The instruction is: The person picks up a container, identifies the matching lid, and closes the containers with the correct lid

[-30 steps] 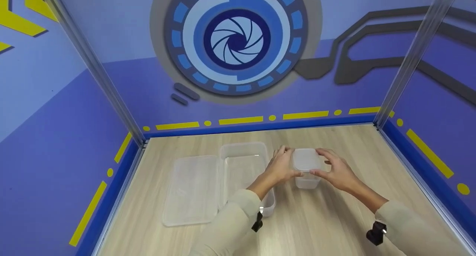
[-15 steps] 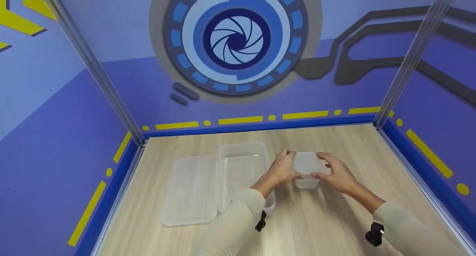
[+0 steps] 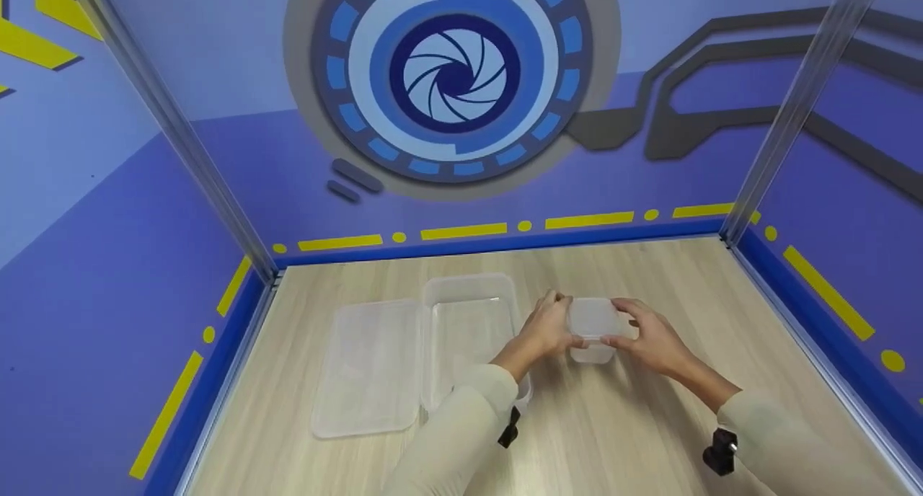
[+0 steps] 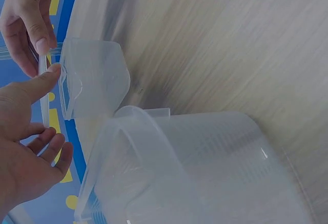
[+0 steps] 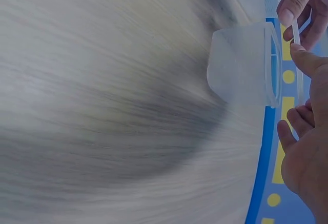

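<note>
In the head view a small clear plastic container (image 3: 593, 355) stands on the wooden table, with its translucent lid (image 3: 593, 316) held flat over it. My left hand (image 3: 546, 328) pinches the lid's left edge, thumb at the near corner. At the opposite edge, my right hand (image 3: 652, 339) pinches it the same way. Both wrist views show the lid (image 4: 44, 106) edge-on as a thin white strip, a narrow gap separating it from the container's rim. The small container (image 5: 241, 65) sits upright, touched by neither hand in the right wrist view.
A larger clear rectangular container (image 3: 472, 287) stands uncovered left of the small one, partly behind the left forearm. Its flat lid (image 3: 368, 370) lies on the table (image 3: 606, 438) beside it. Printed blue panels (image 3: 238, 164) enclose the back and sides.
Both hands have lowered the lid closer to the small container, so less of the container shows below it. The larger container and its lid have stayed in place.
</note>
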The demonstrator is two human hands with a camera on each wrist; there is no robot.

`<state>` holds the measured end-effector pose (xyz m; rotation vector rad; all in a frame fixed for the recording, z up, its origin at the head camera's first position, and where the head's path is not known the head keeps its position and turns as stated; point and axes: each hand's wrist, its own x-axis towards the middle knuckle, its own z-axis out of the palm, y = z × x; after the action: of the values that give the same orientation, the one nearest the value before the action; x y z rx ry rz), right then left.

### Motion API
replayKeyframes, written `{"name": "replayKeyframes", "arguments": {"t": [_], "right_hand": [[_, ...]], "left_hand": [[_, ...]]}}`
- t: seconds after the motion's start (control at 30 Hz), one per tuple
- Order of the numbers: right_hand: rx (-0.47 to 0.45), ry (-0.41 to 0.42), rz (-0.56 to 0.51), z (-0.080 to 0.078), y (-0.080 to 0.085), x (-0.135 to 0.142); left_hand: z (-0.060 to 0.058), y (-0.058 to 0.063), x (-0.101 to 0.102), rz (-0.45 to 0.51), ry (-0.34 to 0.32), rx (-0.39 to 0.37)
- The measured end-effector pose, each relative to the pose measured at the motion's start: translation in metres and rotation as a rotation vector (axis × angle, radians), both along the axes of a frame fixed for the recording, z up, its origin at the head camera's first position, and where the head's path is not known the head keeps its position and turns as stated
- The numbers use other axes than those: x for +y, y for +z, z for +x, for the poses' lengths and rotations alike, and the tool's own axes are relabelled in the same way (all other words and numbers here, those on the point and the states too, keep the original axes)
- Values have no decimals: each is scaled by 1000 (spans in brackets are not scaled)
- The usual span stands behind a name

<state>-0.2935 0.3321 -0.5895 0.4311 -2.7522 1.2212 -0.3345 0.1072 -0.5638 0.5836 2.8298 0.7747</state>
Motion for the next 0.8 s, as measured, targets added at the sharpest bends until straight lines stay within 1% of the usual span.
{"name": "replayKeyframes", "arguments": {"t": [0.17, 0.4, 0.6, 0.8], "right_hand": [[1, 1, 8, 1, -4, -2], [-21, -12, 8, 2, -8, 0], [-22, -8, 2, 3, -12, 1], [-13, -7, -13, 3, -15, 1]], "left_hand": [[0, -7, 0, 20, 1, -13], [2, -13, 1, 51, 2, -37], [2, -18, 2, 47, -3, -33], [0, -21, 4, 46, -14, -36]]}}
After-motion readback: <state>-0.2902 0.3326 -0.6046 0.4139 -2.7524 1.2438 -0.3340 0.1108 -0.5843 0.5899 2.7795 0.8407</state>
